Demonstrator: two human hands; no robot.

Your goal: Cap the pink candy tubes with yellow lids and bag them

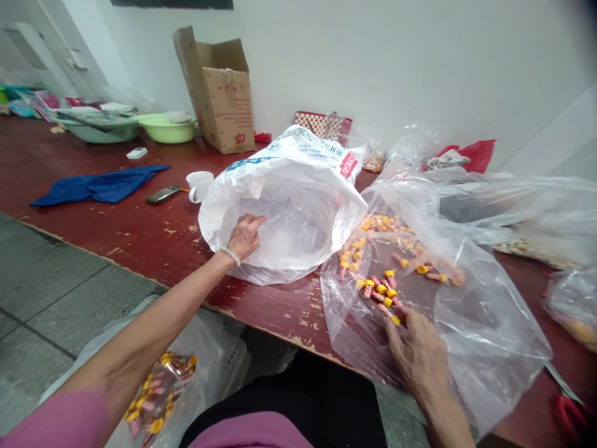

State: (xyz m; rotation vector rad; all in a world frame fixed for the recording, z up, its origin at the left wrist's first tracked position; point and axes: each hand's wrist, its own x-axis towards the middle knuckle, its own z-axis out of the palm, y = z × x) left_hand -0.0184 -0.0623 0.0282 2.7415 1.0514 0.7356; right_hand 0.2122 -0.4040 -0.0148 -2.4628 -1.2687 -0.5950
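My left hand [245,236] reaches into the mouth of a large white sack [284,155] with a clear plastic liner. Its fingers are bent over clear, see-through pieces [293,227] inside, and whatever they grip is hidden. My right hand [418,348] is by a clear plastic bag [485,323] on the table, thumb and fingers apart. Just beyond its fingertips are small red-patterned tubes with yellow caps [380,291]. More of these capped tubes [387,223] lie farther back in or under the clear plastic.
Below the table edge, a plastic-lined container holds more capped tubes [161,392]. A white mug [199,185], a phone [163,194] and a blue cloth [100,185] lie left of the sack. Behind stand a cardboard box [228,106] and a green basin [168,129]. Red-handled scissors [571,417] lie at right.
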